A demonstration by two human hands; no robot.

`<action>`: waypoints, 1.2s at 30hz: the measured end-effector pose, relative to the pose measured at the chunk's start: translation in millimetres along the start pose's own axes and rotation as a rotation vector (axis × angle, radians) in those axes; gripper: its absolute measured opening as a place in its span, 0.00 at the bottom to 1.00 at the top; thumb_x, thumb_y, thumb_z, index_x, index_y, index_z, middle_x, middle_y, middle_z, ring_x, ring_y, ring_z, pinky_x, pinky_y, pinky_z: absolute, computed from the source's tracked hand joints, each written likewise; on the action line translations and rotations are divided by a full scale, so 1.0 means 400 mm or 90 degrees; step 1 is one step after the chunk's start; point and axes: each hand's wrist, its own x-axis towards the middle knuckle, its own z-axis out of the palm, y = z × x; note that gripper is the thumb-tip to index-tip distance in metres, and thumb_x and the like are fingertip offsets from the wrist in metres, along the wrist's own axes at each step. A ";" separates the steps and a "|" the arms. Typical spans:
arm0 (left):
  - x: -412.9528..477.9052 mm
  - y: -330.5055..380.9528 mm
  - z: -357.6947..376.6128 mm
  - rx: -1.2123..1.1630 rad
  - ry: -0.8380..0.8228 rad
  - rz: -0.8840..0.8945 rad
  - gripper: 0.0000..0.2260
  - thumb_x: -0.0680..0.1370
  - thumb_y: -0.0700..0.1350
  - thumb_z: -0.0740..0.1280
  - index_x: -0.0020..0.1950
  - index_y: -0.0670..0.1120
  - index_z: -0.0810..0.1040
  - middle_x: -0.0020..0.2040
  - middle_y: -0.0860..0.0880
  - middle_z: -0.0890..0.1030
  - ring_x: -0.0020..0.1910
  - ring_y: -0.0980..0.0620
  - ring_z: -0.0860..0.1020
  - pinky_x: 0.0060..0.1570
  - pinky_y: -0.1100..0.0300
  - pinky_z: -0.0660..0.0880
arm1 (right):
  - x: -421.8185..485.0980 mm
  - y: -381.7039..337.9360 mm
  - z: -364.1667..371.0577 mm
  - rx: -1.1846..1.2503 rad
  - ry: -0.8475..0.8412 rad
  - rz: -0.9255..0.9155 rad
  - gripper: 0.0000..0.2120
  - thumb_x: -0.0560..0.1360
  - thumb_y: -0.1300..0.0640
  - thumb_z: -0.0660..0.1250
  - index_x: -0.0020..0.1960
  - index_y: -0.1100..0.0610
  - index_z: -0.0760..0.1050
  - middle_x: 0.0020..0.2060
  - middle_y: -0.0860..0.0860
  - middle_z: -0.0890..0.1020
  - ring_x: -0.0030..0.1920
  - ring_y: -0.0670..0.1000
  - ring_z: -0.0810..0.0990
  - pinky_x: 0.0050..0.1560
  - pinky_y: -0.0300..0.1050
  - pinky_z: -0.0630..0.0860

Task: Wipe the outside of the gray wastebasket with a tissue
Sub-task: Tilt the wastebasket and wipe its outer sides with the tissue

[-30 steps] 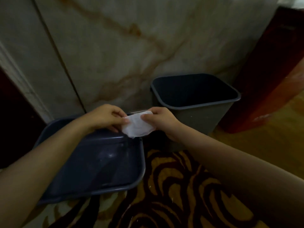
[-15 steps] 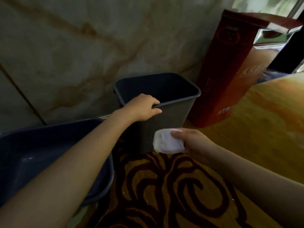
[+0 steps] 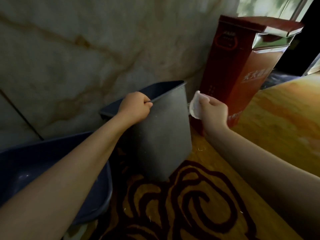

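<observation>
The gray wastebasket stands at the middle of the view, tilted back toward the marble wall so that its front side faces me. My left hand grips its near rim, fingers curled over the edge. My right hand holds a folded white tissue just right of the basket's upper right corner; whether the tissue touches the basket is unclear. The basket's inside is mostly hidden.
A dark blue basin lies on the floor at the lower left, under my left forearm. A tall red carton stands against the wall right of the basket. A brown-patterned rug covers the floor in front.
My left hand left the tissue and took the wastebasket's rim, then tipped the basket back. My right hand carried the tissue up to the basket's right side. The view swung right.
</observation>
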 end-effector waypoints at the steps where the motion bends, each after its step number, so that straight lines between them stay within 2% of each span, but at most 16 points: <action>1: 0.001 -0.001 -0.001 -0.031 0.012 -0.019 0.07 0.76 0.45 0.62 0.38 0.48 0.72 0.38 0.44 0.76 0.41 0.46 0.77 0.44 0.53 0.74 | 0.000 -0.012 0.034 0.001 0.007 -0.035 0.11 0.76 0.54 0.61 0.43 0.54 0.82 0.36 0.52 0.83 0.38 0.53 0.81 0.40 0.50 0.77; 4: -0.008 0.004 0.015 -0.133 0.051 -0.068 0.06 0.76 0.43 0.62 0.38 0.47 0.74 0.37 0.43 0.74 0.39 0.49 0.73 0.41 0.58 0.68 | -0.021 -0.026 0.144 -0.048 -0.002 -0.117 0.12 0.78 0.56 0.60 0.51 0.57 0.81 0.47 0.56 0.85 0.48 0.54 0.81 0.47 0.46 0.73; 7: -0.024 0.007 0.036 -0.256 0.107 -0.117 0.10 0.75 0.42 0.63 0.42 0.38 0.83 0.38 0.39 0.80 0.38 0.49 0.76 0.40 0.58 0.70 | -0.070 -0.006 0.227 -0.058 -0.090 -0.199 0.15 0.80 0.54 0.56 0.46 0.63 0.76 0.45 0.59 0.81 0.49 0.57 0.77 0.44 0.46 0.67; 8: -0.029 0.004 0.039 -0.306 0.119 -0.136 0.10 0.74 0.41 0.63 0.43 0.37 0.83 0.36 0.41 0.80 0.36 0.49 0.75 0.38 0.59 0.70 | -0.082 0.001 0.240 -0.049 -0.117 -0.223 0.15 0.80 0.54 0.53 0.48 0.63 0.74 0.48 0.59 0.80 0.52 0.57 0.76 0.49 0.47 0.68; 10: -0.036 -0.004 0.045 -0.381 0.133 -0.164 0.10 0.75 0.41 0.63 0.43 0.39 0.83 0.31 0.46 0.79 0.31 0.53 0.73 0.32 0.64 0.70 | -0.084 0.018 0.250 -0.110 -0.164 -0.270 0.19 0.81 0.55 0.48 0.57 0.65 0.72 0.60 0.60 0.76 0.64 0.57 0.70 0.64 0.49 0.66; 13: -0.045 -0.017 0.063 -0.455 0.142 -0.185 0.09 0.75 0.40 0.63 0.42 0.44 0.83 0.33 0.51 0.79 0.34 0.55 0.76 0.36 0.63 0.72 | -0.061 0.051 0.248 -0.271 -0.193 -0.358 0.20 0.80 0.59 0.51 0.70 0.65 0.61 0.72 0.58 0.65 0.74 0.54 0.58 0.74 0.46 0.54; 15: -0.051 -0.021 0.080 -0.474 0.142 -0.204 0.09 0.75 0.41 0.63 0.40 0.47 0.82 0.34 0.52 0.80 0.37 0.54 0.78 0.40 0.61 0.74 | -0.050 0.075 0.242 -0.311 -0.185 -0.375 0.22 0.80 0.60 0.54 0.73 0.60 0.57 0.74 0.55 0.61 0.75 0.52 0.54 0.72 0.42 0.53; 18: -0.056 -0.025 0.109 -0.479 0.134 -0.229 0.09 0.75 0.41 0.64 0.49 0.41 0.82 0.37 0.51 0.81 0.41 0.53 0.78 0.44 0.59 0.75 | -0.031 0.117 0.230 -0.363 -0.176 -0.382 0.22 0.80 0.63 0.53 0.73 0.58 0.57 0.75 0.54 0.60 0.75 0.51 0.54 0.71 0.40 0.54; 19: -0.058 -0.026 0.116 -0.486 0.134 -0.237 0.09 0.75 0.41 0.64 0.49 0.40 0.83 0.37 0.50 0.80 0.41 0.52 0.78 0.44 0.59 0.75 | -0.020 0.131 0.223 -0.372 -0.176 -0.380 0.22 0.80 0.64 0.53 0.73 0.58 0.58 0.74 0.54 0.61 0.75 0.51 0.55 0.71 0.40 0.54; 21: -0.060 -0.028 0.124 -0.501 0.141 -0.246 0.07 0.75 0.40 0.64 0.43 0.41 0.82 0.34 0.50 0.78 0.40 0.51 0.76 0.38 0.62 0.73 | 0.008 0.159 0.200 -0.384 -0.164 -0.361 0.21 0.79 0.64 0.54 0.72 0.58 0.60 0.74 0.54 0.62 0.75 0.51 0.57 0.71 0.40 0.55; 23: -0.059 -0.031 0.124 -0.513 0.143 -0.254 0.09 0.75 0.39 0.65 0.50 0.38 0.82 0.36 0.49 0.79 0.41 0.52 0.76 0.36 0.65 0.73 | 0.040 0.193 0.166 -0.396 -0.150 -0.330 0.21 0.79 0.65 0.54 0.72 0.57 0.62 0.74 0.53 0.63 0.74 0.51 0.58 0.71 0.42 0.56; 25: -0.057 -0.040 0.120 -0.533 0.139 -0.267 0.13 0.75 0.39 0.65 0.57 0.34 0.78 0.46 0.46 0.80 0.46 0.50 0.77 0.46 0.62 0.74 | 0.070 0.234 0.121 -0.419 -0.137 -0.284 0.21 0.79 0.64 0.54 0.72 0.57 0.62 0.74 0.53 0.63 0.74 0.51 0.59 0.71 0.42 0.56; 27: -0.056 -0.052 0.117 -0.549 0.134 -0.286 0.15 0.75 0.38 0.65 0.59 0.34 0.76 0.52 0.42 0.80 0.52 0.47 0.77 0.55 0.57 0.73 | 0.088 0.280 0.067 -0.441 -0.124 -0.236 0.20 0.80 0.64 0.53 0.71 0.59 0.62 0.73 0.55 0.63 0.74 0.52 0.59 0.72 0.42 0.54; 29: -0.056 -0.062 0.116 -0.562 0.132 -0.303 0.15 0.74 0.38 0.65 0.60 0.34 0.76 0.56 0.38 0.80 0.55 0.44 0.77 0.58 0.54 0.73 | 0.091 0.321 0.025 -0.458 -0.111 -0.203 0.20 0.80 0.63 0.53 0.72 0.60 0.62 0.73 0.57 0.64 0.74 0.53 0.59 0.72 0.42 0.52; 33: -0.056 -0.076 0.112 -0.578 0.116 -0.321 0.16 0.74 0.39 0.65 0.60 0.34 0.76 0.57 0.38 0.80 0.55 0.45 0.78 0.61 0.52 0.73 | 0.081 0.339 0.023 -0.439 -0.069 -0.172 0.19 0.81 0.63 0.51 0.71 0.61 0.61 0.73 0.57 0.63 0.74 0.54 0.58 0.72 0.43 0.53; 36: -0.061 -0.089 0.112 -0.597 0.111 -0.334 0.16 0.74 0.39 0.65 0.60 0.35 0.76 0.55 0.41 0.80 0.53 0.46 0.78 0.57 0.54 0.74 | 0.052 0.299 0.084 -0.438 -0.105 -0.212 0.20 0.80 0.65 0.52 0.72 0.60 0.60 0.74 0.56 0.61 0.75 0.52 0.56 0.71 0.39 0.51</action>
